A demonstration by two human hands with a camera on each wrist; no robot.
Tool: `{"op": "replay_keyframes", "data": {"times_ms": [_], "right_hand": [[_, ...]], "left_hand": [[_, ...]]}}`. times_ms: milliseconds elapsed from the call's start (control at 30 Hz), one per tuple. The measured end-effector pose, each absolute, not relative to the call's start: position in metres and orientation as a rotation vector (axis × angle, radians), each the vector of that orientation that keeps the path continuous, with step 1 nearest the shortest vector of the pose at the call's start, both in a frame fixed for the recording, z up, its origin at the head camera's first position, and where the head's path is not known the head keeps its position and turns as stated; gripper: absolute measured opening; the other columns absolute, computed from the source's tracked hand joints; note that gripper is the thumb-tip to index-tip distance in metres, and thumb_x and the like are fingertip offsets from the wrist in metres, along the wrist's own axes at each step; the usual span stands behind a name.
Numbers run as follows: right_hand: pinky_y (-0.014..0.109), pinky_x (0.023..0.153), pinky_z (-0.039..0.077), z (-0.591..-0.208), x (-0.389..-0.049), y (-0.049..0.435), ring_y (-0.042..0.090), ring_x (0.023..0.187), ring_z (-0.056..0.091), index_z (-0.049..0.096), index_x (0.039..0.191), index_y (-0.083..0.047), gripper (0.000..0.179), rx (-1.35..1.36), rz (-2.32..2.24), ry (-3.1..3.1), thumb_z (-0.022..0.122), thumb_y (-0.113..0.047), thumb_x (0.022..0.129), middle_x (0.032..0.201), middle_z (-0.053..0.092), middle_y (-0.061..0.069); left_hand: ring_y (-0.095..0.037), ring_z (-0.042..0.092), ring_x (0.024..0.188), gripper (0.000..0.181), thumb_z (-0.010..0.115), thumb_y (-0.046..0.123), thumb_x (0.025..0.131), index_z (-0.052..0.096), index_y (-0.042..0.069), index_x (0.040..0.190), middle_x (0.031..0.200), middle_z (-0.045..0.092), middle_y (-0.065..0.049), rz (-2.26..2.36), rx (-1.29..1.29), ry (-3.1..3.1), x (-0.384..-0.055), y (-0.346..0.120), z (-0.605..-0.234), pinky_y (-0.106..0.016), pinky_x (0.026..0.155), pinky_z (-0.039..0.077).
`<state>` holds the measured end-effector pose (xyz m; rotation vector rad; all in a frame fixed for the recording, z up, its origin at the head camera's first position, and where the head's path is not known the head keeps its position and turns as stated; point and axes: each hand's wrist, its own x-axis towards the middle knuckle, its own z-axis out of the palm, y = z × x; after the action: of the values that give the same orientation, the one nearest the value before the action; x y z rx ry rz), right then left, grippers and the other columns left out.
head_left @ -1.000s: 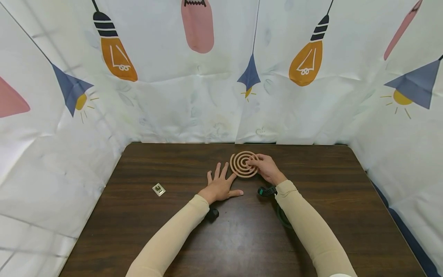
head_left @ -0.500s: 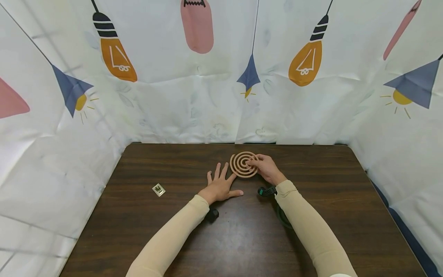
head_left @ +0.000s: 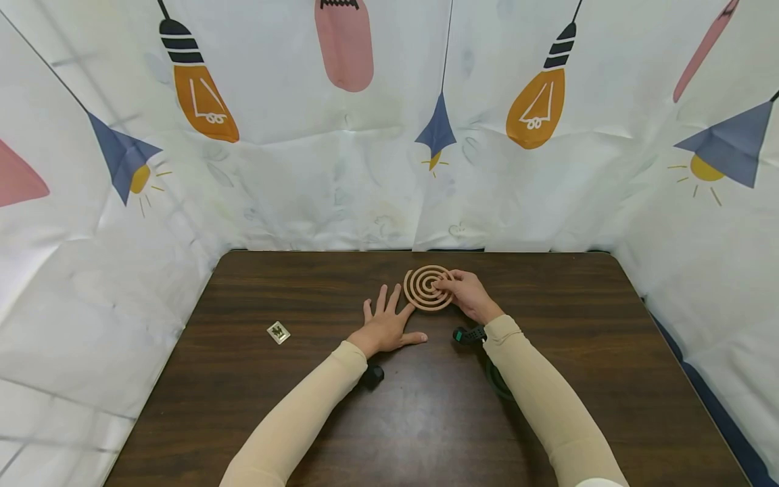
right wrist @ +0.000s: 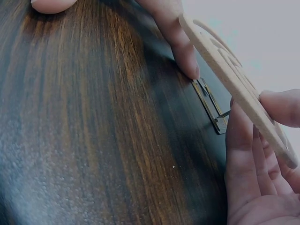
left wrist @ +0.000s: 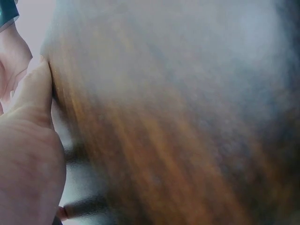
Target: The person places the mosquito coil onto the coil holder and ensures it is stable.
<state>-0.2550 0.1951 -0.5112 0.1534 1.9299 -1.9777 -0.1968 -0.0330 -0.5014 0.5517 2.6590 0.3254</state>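
Note:
A beige mosquito coil (right wrist: pixel 233 86) is pinched between the thumb and fingers of my right hand (head_left: pixel 470 296). In the right wrist view it hangs tilted over a thin metal coil stand (right wrist: pixel 206 107) with an upright prong. My left hand (head_left: pixel 382 331) lies palm down with fingers spread on the brown table (head_left: pixel 341 433), and one fingertip touches the end of that stand. From the head view the coil covers the stand. In the left wrist view, the blurred tabletop fills most of the picture, with the left thumb at the left edge.
A small square metal piece (head_left: pixel 278 332) with cut-out shapes lies on the table to the left of my left hand. Behind the table hangs a white curtain (head_left: pixel 365 189) printed with lamps and bulbs. Dark wrist devices sit under both forearms.

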Motion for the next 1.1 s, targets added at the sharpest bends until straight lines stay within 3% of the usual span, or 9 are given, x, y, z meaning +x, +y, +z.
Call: {"op": "replay_keyframes", "data": {"times_ms": [1100], "right_hand": [[0.024,0.078,0.06,-0.5072,-0.2516,0.1946,0.012,0.082,0.07,0.058,0.131,0.007,0.034,0.161,-1.962,1.913,0.062,-0.015,0.104,0.098,0.068,0.003]], "left_hand": [[-0.041,-0.013,0.163,0.089,0.049,0.077,0.094,0.015,0.038,0.167,0.177,-0.008,-0.011,0.313,0.542,2.655,-0.1961,-0.0344,-0.5034,-0.072,0.125,0.006]]}}
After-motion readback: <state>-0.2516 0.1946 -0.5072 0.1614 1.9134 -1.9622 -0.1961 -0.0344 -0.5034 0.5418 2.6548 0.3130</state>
